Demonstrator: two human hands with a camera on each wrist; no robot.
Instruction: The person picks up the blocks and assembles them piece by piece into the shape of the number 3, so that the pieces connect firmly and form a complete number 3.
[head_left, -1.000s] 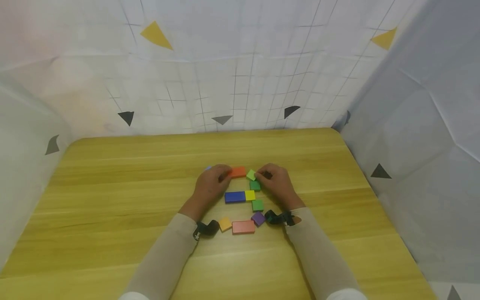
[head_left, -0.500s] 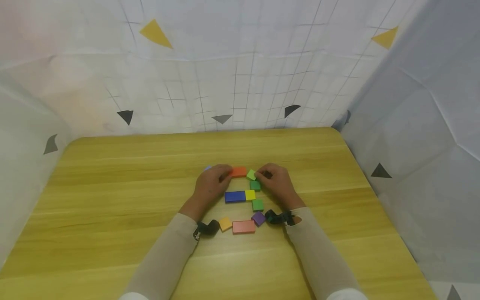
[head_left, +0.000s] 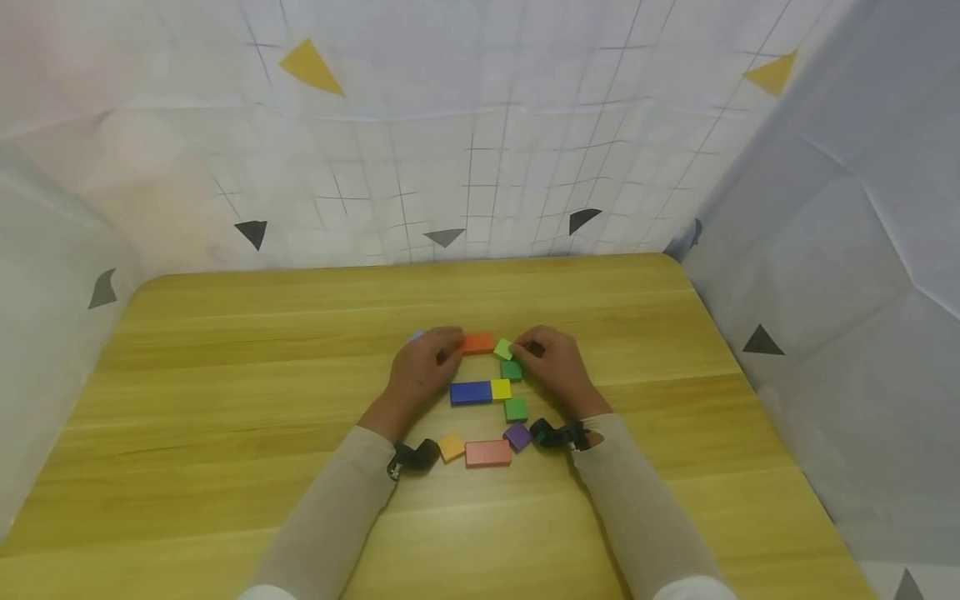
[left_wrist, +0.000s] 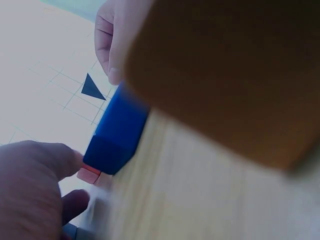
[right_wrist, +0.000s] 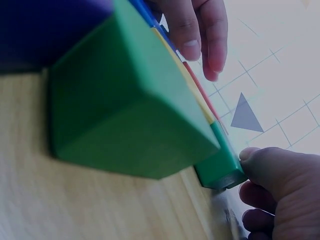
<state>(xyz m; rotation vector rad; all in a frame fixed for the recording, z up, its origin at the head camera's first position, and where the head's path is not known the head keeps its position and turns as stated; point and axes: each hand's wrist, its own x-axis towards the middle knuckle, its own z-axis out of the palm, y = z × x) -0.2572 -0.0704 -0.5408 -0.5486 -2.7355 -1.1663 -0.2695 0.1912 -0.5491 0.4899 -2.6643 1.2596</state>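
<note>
In the head view my left hand holds the left end of an orange-red rectangular block between thumb and fingers. At its right, my right hand has its fingertips on the right corner of a tilted light green square block. Just below lie a dark green block, a yellow block and a long blue block. Near the left wrist camera, a large blurred orange shape hides much of the scene. A green block looms large in the right wrist view.
Farther down come another green block, a purple block, a pink rectangular block and an orange block. A light blue block peeks out behind the left hand. White patterned sheets surround the wooden table.
</note>
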